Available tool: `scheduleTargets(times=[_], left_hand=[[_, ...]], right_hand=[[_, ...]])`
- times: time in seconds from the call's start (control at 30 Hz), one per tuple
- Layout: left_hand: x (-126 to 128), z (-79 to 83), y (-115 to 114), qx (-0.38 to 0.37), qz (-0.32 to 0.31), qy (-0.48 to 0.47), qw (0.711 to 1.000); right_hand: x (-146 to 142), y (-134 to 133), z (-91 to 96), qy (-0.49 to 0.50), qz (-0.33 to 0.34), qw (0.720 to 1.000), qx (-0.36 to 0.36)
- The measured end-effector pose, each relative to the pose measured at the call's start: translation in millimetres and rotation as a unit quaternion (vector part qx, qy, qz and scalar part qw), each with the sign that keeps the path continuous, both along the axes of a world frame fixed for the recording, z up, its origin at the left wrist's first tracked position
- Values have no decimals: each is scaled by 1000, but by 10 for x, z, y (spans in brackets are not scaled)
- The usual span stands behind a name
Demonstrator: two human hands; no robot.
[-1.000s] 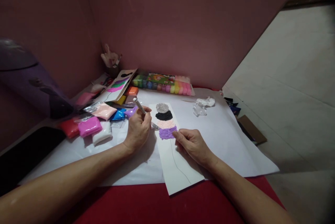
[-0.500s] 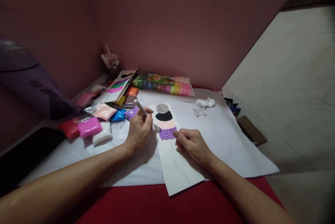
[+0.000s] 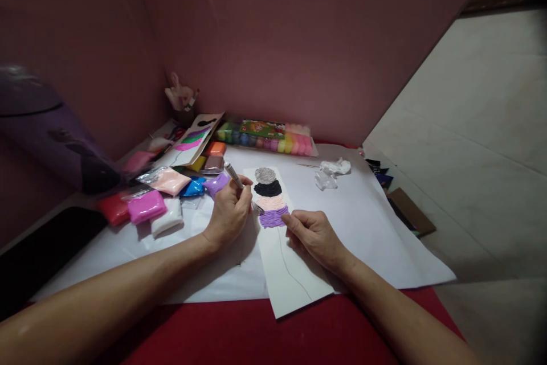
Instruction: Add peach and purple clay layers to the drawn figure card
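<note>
My left hand (image 3: 229, 214) is closed around a slim metal tool (image 3: 235, 177) whose tip rests at the left edge of the clay bands. A long white card (image 3: 285, 262) lies on white paper, bearing stacked textured clay bands: grey (image 3: 265, 175), black (image 3: 268, 188), pale pink (image 3: 270, 202) and purple (image 3: 272, 217). My right hand (image 3: 315, 234) presses on the card just right of the purple band, fingers curled with the fingertips pinning it down.
Bags of coloured clay (image 3: 147, 205) lie to the left in pink, red, white, blue and purple. A tray of clay colours (image 3: 267, 137) stands by the wall, next to a finished card (image 3: 192, 140). Crumpled plastic wrap (image 3: 333, 170) lies on the right. The red table edge (image 3: 239, 331) is nearest me.
My left hand has tilted the tool more upright and shifted it slightly right toward the clay bands. My right hand and the card have stayed put.
</note>
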State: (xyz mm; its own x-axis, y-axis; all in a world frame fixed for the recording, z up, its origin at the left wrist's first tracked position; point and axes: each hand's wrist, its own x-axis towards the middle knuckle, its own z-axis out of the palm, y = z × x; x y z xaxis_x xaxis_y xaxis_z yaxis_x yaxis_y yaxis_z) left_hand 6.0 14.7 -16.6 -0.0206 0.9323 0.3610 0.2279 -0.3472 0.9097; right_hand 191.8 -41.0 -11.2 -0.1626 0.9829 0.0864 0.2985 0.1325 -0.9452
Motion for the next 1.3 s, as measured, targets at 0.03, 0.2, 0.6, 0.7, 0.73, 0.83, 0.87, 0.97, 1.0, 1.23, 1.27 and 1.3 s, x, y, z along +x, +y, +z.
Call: scheduleTargets(times=[0.03, 0.2, 0.6, 0.7, 0.73, 0.83, 0.87, 0.97, 1.0, 1.23, 1.27, 1.3], left_hand=[[-3, -8, 3, 3, 6, 0, 1000], [-18, -24, 9, 23, 26, -26, 999], [11, 26, -37, 1, -51, -20, 998], [19, 44, -40, -7, -50, -15, 999], [21, 48, -40, -8, -48, -13, 999], [20, 48, -34, -6, -37, -7, 999], [19, 44, -31, -4, -33, -5, 999], [12, 30, -28, 3, -18, 5, 1000], [11, 27, -29, 6, -12, 10, 1000], [-8, -1, -42, 39, 9, 12, 999], [-12, -6, -46, 44, 15, 6, 999], [-16, -9, -50, 49, 19, 0, 999]], right_hand=[[-1, -2, -1, 0, -1, 1000, -2], [-1, -6, 1, 0, -5, 1000, -4], [6, 5, -20, 12, -3, 1000, -14], [6, 3, -15, 7, -4, 1000, -12], [6, 3, -13, 6, -4, 1000, -10], [7, 4, -7, 1, -1, 1000, -8], [7, 4, -6, 0, -1, 1000, -7], [7, 4, -2, -3, -1, 1000, -6], [6, 3, -1, -4, -1, 1000, -4], [4, -2, 8, -2, -3, 1000, -2], [4, -2, 8, -2, -3, 1000, -4], [5, -1, 6, 1, -4, 1000, -6]])
